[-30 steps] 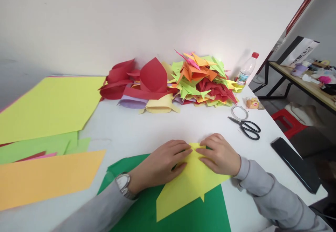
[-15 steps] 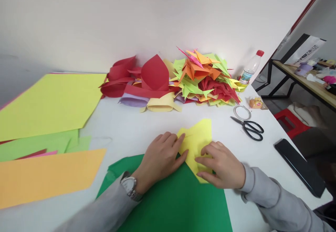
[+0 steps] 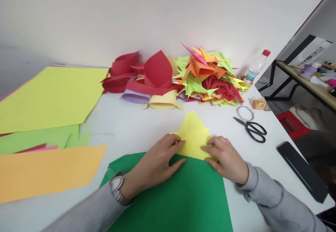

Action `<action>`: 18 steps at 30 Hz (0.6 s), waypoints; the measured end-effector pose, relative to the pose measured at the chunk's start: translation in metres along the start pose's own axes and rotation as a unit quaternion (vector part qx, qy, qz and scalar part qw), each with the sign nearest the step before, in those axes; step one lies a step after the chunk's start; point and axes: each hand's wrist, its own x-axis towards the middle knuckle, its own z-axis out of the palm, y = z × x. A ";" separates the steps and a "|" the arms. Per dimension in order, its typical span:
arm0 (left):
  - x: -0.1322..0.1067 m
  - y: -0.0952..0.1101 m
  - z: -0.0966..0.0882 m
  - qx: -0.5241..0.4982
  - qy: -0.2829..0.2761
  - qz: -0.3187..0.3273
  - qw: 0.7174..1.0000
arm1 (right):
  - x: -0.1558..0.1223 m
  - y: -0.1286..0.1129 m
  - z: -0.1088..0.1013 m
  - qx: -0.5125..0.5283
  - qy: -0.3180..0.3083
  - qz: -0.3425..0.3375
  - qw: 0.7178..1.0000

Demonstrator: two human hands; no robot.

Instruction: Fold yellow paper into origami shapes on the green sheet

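A folded piece of yellow paper [image 3: 194, 139], with a peak at the top and small points at its sides, lies at the upper edge of a large green paper sheet [image 3: 178, 197]. My left hand [image 3: 162, 158] holds its left edge with curled fingers, the thumb lower down over the green sheet. At the opposite edge, my right hand [image 3: 225, 158] grips the lower right corner between fingers and thumb. The paper's side corners are partly hidden under my fingers.
Folded red paper shapes [image 3: 159, 70] and a pile of colourful paper stars [image 3: 210, 77] stand against the wall. Scissors [image 3: 252, 128], a tape roll [image 3: 245, 113], a bottle [image 3: 254, 67] and a black case [image 3: 301, 170] are right. Yellow sheets [image 3: 52, 99] and orange paper [image 3: 52, 172] lie left.
The yellow paper has turned so its peak points away from me and its straight lower edge faces me. My right hand has shifted slightly right and now grips the corner.
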 end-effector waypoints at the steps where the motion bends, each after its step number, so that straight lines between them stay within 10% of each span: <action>1: -0.002 0.000 0.002 -0.004 0.008 -0.003 1.000 | 0.000 0.000 0.000 -0.009 0.024 0.003 1.000; 5: -0.003 0.007 0.011 -0.019 0.040 0.010 0.999 | -0.001 -0.009 0.003 0.034 0.077 0.024 0.996; 8: -0.001 0.014 0.015 -0.029 0.049 0.027 0.998 | -0.004 -0.023 0.007 0.220 -0.010 0.107 0.970; 13: 0.000 0.014 0.017 -0.051 0.062 0.053 0.995 | 0.001 -0.035 0.007 0.484 -0.121 0.348 0.794; 18: -0.001 0.008 0.019 -0.061 0.077 0.062 0.993 | 0.011 -0.032 0.001 0.585 -0.162 0.375 0.700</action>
